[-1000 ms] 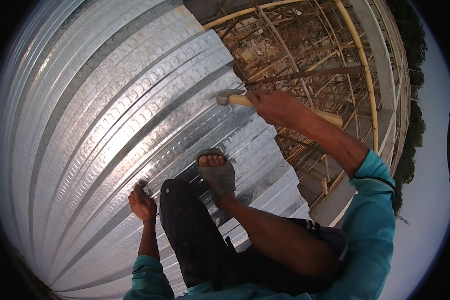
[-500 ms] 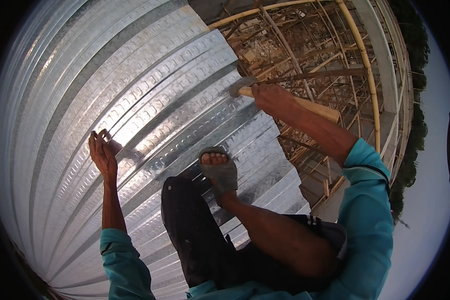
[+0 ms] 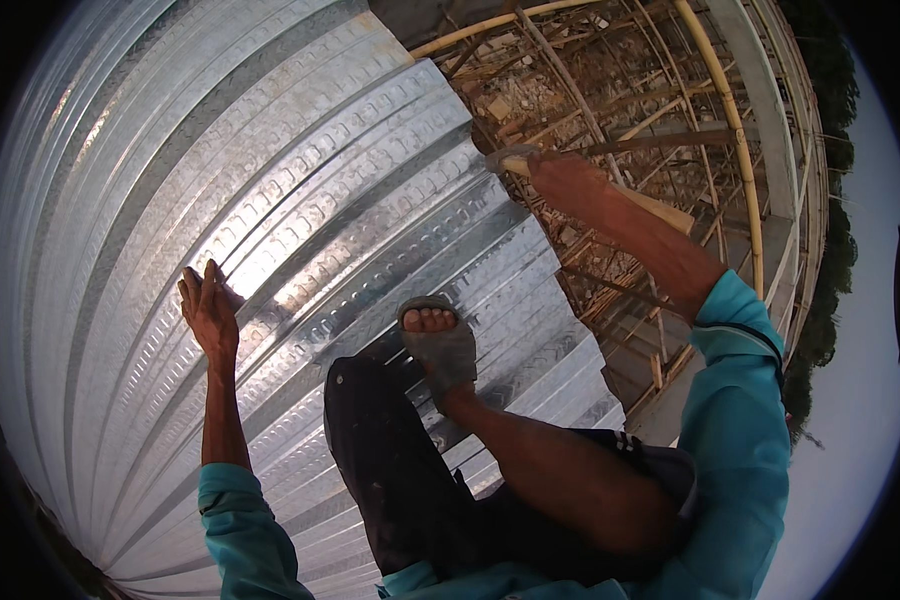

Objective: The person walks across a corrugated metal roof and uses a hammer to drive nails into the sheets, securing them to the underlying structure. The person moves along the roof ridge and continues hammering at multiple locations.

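My left hand (image 3: 210, 312) rests on the ribbed metal decking sheet (image 3: 300, 150), its fingers stretched out and pressed lightly to the ridges. Near the sheet's right edge, my right hand (image 3: 567, 184) grips a hammer (image 3: 662, 208) close to its head. The pale wooden handle sticks out behind my fist, under the forearm. The hammer's grey head is just off the sheet's cut edge, over the drop; whether it touches the edge I cannot tell.
My sandalled foot (image 3: 438, 340) stands on the decking between my hands. Beyond the sheet's right edge is a drop, with bamboo poles (image 3: 722, 90), timbers and rubble (image 3: 540, 95) below. A concrete beam (image 3: 760, 110) runs along the far right, with trees (image 3: 830, 240) behind.
My right hand and the hammer have shifted slightly right, away from the sheet's edge. The fingers of my left hand have straightened and lie flatter.
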`<act>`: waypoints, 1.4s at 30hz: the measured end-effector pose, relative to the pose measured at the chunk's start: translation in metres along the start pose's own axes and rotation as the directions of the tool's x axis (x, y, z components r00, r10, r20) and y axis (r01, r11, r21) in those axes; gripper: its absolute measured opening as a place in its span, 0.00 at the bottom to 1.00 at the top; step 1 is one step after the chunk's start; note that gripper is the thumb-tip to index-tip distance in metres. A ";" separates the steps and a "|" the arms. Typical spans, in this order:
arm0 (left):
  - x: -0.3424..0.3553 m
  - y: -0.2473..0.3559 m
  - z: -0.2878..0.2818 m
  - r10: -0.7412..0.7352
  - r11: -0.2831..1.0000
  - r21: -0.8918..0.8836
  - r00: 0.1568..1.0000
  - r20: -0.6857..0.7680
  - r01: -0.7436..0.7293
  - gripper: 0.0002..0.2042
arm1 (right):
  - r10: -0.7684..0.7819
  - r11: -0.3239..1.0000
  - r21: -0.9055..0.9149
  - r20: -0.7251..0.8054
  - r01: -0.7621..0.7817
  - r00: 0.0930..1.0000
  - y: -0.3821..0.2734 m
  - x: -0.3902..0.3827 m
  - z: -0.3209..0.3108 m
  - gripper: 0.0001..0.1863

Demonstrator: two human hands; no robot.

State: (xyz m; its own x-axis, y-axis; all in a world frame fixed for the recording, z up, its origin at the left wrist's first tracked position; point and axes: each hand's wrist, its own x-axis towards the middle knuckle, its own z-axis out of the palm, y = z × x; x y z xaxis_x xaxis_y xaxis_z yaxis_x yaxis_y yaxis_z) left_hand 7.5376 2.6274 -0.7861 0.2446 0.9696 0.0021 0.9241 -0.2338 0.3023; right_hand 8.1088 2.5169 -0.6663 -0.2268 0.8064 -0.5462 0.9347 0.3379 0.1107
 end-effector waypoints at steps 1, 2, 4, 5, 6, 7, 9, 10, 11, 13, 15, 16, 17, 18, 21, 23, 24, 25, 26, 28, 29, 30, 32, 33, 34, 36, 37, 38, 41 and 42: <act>0.003 0.003 0.006 -0.001 1.000 -0.007 1.000 0.003 0.001 0.20 | 0.077 0.996 0.027 0.067 -0.079 0.995 0.027 -0.005 0.013 0.16; 0.005 -0.007 0.015 0.056 0.998 -0.025 0.998 -0.010 -0.056 0.20 | 0.149 0.987 0.048 0.128 -0.157 0.980 0.042 -0.004 0.016 0.15; -0.005 -0.003 0.008 -0.024 1.000 0.018 1.000 0.015 0.024 0.20 | 0.049 0.998 0.022 0.077 -0.051 0.996 0.013 -0.005 -0.013 0.14; -0.008 -0.006 0.003 -0.027 0.999 0.022 0.999 0.028 0.026 0.20 | 0.013 1.000 0.007 0.058 -0.013 0.998 -0.008 -0.014 -0.034 0.14; -0.007 -0.008 0.000 -0.016 1.000 0.023 0.999 0.041 0.015 0.21 | -0.051 0.999 0.005 0.035 0.051 0.998 -0.026 -0.015 -0.048 0.13; -0.007 -0.005 0.002 -0.014 0.999 0.050 1.000 0.022 0.012 0.21 | -0.109 0.994 0.005 0.014 0.109 0.994 -0.046 -0.013 -0.057 0.13; -0.006 -0.006 0.000 0.011 0.999 0.050 1.000 0.014 -0.011 0.21 | -0.158 0.987 -0.007 -0.040 0.158 0.987 -0.055 -0.011 -0.052 0.13; -0.005 -0.007 -0.001 0.025 0.998 0.050 1.000 0.010 -0.025 0.21 | -0.144 0.989 -0.021 -0.069 0.143 0.987 -0.049 -0.003 -0.040 0.12; -0.003 -0.004 0.000 0.017 0.999 0.043 1.000 0.012 -0.017 0.21 | -0.126 0.992 -0.039 -0.098 0.123 0.987 -0.041 0.003 -0.031 0.12; 0.001 -0.002 0.000 0.042 0.999 0.012 0.999 -0.001 -0.042 0.21 | -0.067 0.995 0.079 0.001 0.066 0.998 -0.023 0.009 -0.026 0.12; -0.004 -0.001 0.002 0.015 0.999 0.042 1.000 0.002 -0.015 0.21 | -0.093 0.993 0.073 0.004 0.092 0.996 -0.027 0.011 -0.028 0.11; -0.002 -0.003 0.004 0.003 0.999 0.051 1.000 0.009 -0.004 0.21 | -0.137 0.990 0.015 -0.044 0.138 0.990 -0.049 0.006 -0.028 0.11; -0.002 -0.001 0.005 -0.002 0.998 0.057 1.000 0.025 0.001 0.21 | -0.178 0.984 -0.039 -0.082 0.175 0.981 -0.064 0.000 -0.029 0.11; -0.005 -0.001 0.001 -0.010 0.997 0.071 0.999 0.046 0.007 0.21 | -0.223 0.975 -0.021 -0.097 0.222 0.970 -0.072 -0.002 -0.032 0.12; -0.005 0.000 -0.009 -0.008 1.000 0.026 0.999 0.048 0.006 0.20 | -0.197 0.977 0.080 0.013 0.196 0.980 -0.073 -0.003 -0.045 0.15; -0.002 0.002 -0.006 -0.010 1.000 0.023 0.999 0.043 0.009 0.20 | -0.014 0.987 0.164 0.085 0.000 0.996 -0.030 0.002 -0.031 0.14; 0.000 0.002 -0.004 -0.012 0.999 0.039 0.999 0.044 0.010 0.20 | 0.072 0.976 0.198 0.120 -0.095 0.990 -0.017 0.005 -0.019 0.14; 0.001 0.006 0.001 -0.016 0.999 0.048 0.999 0.048 0.014 0.20 | 0.074 0.993 0.093 -0.023 -0.071 0.997 -0.024 -0.002 0.002 0.12; -0.002 0.003 0.001 -0.035 0.997 0.073 0.998 0.053 0.031 0.20 | 0.007 0.996 0.088 -0.003 -0.007 1.000 -0.038 -0.002 -0.005 0.13; -0.006 -0.002 0.001 -0.054 0.996 0.075 0.997 0.047 0.050 0.20 | -0.119 0.990 0.087 0.039 0.115 0.992 -0.074 -0.002 -0.033 0.14; -0.007 -0.002 -0.002 -0.045 0.997 0.063 0.998 0.048 0.042 0.20 | -0.191 0.981 0.020 0.009 0.191 0.982 -0.086 -0.011 -0.040 0.14; -0.009 -0.001 -0.005 -0.038 0.998 0.050 0.998 0.048 0.035 0.20 | -0.126 0.992 0.010 -0.001 0.126 0.992 -0.082 -0.011 -0.035 0.14; -0.007 0.003 -0.009 -0.038 0.999 0.040 0.997 0.060 0.036 0.20 | 0.012 1.000 -0.018 -0.025 -0.012 1.000 -0.043 0.001 -0.018 0.13; 0.001 0.009 -0.006 -0.032 0.999 0.024 0.998 0.057 0.030 0.20 | 0.167 0.962 0.185 0.179 -0.200 0.969 -0.012 0.004 -0.015 0.13; 0.003 0.006 -0.003 -0.027 0.999 0.049 0.998 0.050 0.024 0.20 | 0.226 0.953 0.173 0.137 -0.248 0.965 -0.008 0.005 -0.015 0.14; -0.007 0.001 -0.001 -0.021 0.995 0.096 0.998 0.051 0.016 0.20 | 0.333 0.928 0.157 0.064 -0.339 0.941 -0.008 0.000 -0.017 0.17; -0.007 -0.001 0.002 -0.024 0.996 0.081 0.999 0.029 0.022 0.20 | 0.379 0.899 0.212 0.063 -0.383 0.923 -0.004 0.002 -0.019 0.19; -0.007 -0.001 0.000 -0.027 0.997 0.077 0.999 0.028 0.025 0.20 | 0.426 0.862 0.271 0.074 -0.429 0.902 -0.005 0.000 -0.025 0.22; -0.006 0.001 -0.002 -0.018 0.997 0.069 1.000 0.023 0.016 0.20 | 0.508 0.637 0.492 0.311 -0.594 0.803 0.005 0.000 -0.018 0.27; -0.005 0.001 -0.001 -0.014 0.998 0.067 1.000 0.027 0.012 0.20 | 0.500 0.527 0.551 0.415 -0.647 0.760 0.010 0.002 -0.011 0.29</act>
State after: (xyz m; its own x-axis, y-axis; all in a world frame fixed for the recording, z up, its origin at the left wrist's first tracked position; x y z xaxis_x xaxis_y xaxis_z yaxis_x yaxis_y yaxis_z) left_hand 7.5370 2.6226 -0.7854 0.2397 0.9705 -0.0274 0.9444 -0.2266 0.2382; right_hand 8.1150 2.5278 -0.6575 0.4082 0.5807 -0.7044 0.7900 -0.6113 -0.0462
